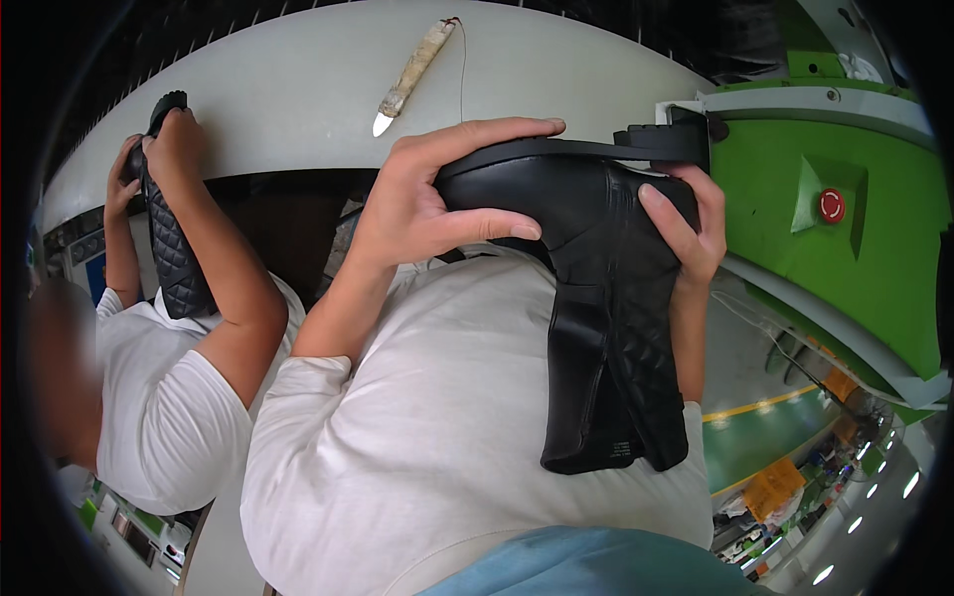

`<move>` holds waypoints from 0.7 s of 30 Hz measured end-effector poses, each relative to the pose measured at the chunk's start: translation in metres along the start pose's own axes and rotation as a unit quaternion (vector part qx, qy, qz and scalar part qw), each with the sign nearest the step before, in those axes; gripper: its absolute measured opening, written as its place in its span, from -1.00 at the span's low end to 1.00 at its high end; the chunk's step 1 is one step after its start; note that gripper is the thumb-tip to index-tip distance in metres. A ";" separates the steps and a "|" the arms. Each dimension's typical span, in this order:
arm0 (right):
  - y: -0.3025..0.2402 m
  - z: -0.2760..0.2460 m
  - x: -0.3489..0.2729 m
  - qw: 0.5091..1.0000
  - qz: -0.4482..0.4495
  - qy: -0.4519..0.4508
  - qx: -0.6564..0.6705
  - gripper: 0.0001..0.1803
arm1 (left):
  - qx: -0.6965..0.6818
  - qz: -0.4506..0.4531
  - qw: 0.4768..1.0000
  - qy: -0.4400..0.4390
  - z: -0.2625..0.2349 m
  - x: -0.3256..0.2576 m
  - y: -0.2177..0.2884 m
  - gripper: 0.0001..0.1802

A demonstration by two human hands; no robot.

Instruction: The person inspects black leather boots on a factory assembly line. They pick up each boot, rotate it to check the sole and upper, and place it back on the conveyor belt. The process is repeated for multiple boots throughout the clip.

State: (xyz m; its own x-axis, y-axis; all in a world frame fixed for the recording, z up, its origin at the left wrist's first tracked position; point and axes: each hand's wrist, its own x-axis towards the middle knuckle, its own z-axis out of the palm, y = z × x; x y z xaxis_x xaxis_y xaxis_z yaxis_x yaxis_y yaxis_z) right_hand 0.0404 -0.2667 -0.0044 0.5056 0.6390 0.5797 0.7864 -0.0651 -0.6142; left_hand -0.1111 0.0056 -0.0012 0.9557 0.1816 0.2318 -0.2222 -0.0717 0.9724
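A black ankle-high or taller boot [581, 219] with a quilted panel on its shaft is held in front of my chest. Its chunky sole faces up and away, the toe points left, and the shaft hangs down against my white shirt. My left hand [427, 194] grips the toe end, fingers over the sole and thumb along the upper. Around the heel end wraps my right hand [696, 223], its thumb pressed on the back of the boot; part of this hand is hidden behind the boot.
On the pale table [288, 89] beyond lies a slim tool [415, 74] with a wrapped, stained handle, white tip and thin cord. At left, a co-worker's hands [169, 149] hold a similar boot [174, 248]. Green machinery [765, 189] with a red button [832, 206] stands at right.
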 end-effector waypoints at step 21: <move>0.016 -0.012 -0.001 0.995 -0.049 -0.060 -0.060 -0.44 | 0.000 -0.084 0.996 0.043 0.017 0.005 -0.024 -0.61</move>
State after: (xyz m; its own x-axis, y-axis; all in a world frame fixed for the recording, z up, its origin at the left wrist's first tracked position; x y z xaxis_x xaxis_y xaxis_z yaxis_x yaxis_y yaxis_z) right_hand 0.0566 -0.2776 -0.0079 0.3846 0.7336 0.5603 0.8699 -0.0849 -0.4859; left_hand -0.0979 -0.0082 -0.0237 0.9591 0.2749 0.0677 -0.0608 -0.0333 0.9976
